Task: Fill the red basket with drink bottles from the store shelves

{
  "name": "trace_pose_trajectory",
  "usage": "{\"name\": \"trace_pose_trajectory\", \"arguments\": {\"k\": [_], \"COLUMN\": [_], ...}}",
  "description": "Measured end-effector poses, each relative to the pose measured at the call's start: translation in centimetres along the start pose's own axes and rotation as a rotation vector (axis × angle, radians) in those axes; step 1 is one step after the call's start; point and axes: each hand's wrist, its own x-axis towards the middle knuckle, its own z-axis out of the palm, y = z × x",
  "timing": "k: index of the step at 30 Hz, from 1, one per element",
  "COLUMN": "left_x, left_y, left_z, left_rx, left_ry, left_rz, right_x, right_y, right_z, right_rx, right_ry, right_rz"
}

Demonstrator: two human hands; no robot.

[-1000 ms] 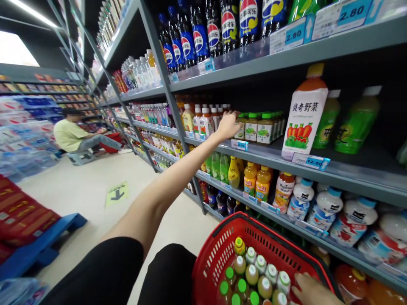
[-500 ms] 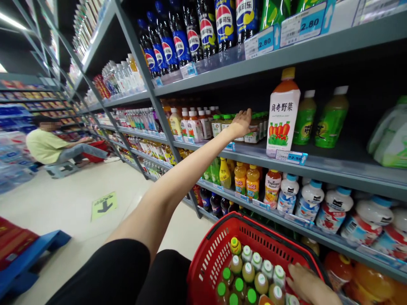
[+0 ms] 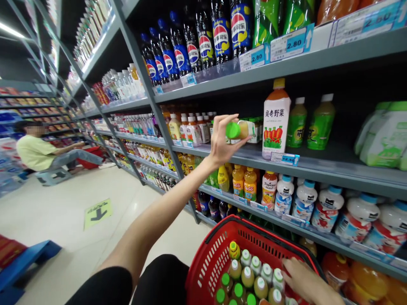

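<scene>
My left hand (image 3: 224,137) is closed around a small green-capped juice bottle (image 3: 244,129). The bottle lies sideways in front of the middle shelf, its cap turned toward me. Behind it stand more small bottles, partly hidden by the hand. A red shopping basket (image 3: 203,264) is below, with several small bottles (image 3: 247,274) upright inside, their caps green, white or yellow. At the basket's right side is my right hand (image 3: 302,277), slightly blurred, fingers stretched toward the white-capped bottles at that edge. Whether its fingertips touch them I cannot tell.
A large carrot juice bottle (image 3: 276,120) stands right of my left hand, beside two green-labelled bottles (image 3: 321,123). Cola bottles (image 3: 221,36) fill the shelf above; milk drink bottles (image 3: 307,199) line the one below. A person (image 3: 38,148) sits on a stool at left. A blue pallet (image 3: 34,262) lies nearby.
My left hand, earlier stretched over the small bottles on the shelf, has drawn back toward me holding one of them. My right hand stays at the basket's right side, slightly shifted left.
</scene>
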Motion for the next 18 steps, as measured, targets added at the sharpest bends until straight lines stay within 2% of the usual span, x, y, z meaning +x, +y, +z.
{"name": "trace_pose_trajectory", "arguments": {"k": [1,3,6,9,11,13,15,18], "left_x": [-0.9,-3.3,-8.3,-14.0,-17.4,-19.8,-21.2,-21.8], "left_y": [1.8,5.6,10.7,14.1,15.4,15.9,15.7,14.8], "left_z": [-1.5,-4.4,-6.9,-7.0,-6.2,-5.4,-5.0,-5.2], "left_rx": [0.002,-0.069,-0.346,-0.635,-0.756,-0.863,-0.983,-1.096], "left_ry": [0.088,0.12,-0.066,-0.278,-0.324,-0.381,-0.471,-0.571], "left_rz": [0.004,0.033,-0.11,-0.253,-0.384,-0.488,-0.5,-0.466], "right_x": [0.1,0.2,0.0,-0.5,-0.4,0.1,0.8,1.4], "right_y": [-0.2,-0.7,-2.3,-4.5,-5.8,-6.6,-6.8,-6.3], "right_z": [-0.3,-0.6,-0.7,-0.6,-0.5,0.0,0.7,1.7], "right_rx": [0.057,0.249,0.656,1.06,1.263,1.385,1.427,1.384], "right_ry": [0.072,0.238,0.399,0.381,0.352,0.398,0.434,0.472], "right_rz": [-0.052,-0.169,-0.287,-0.393,-0.436,-0.437,-0.373,-0.27]}}
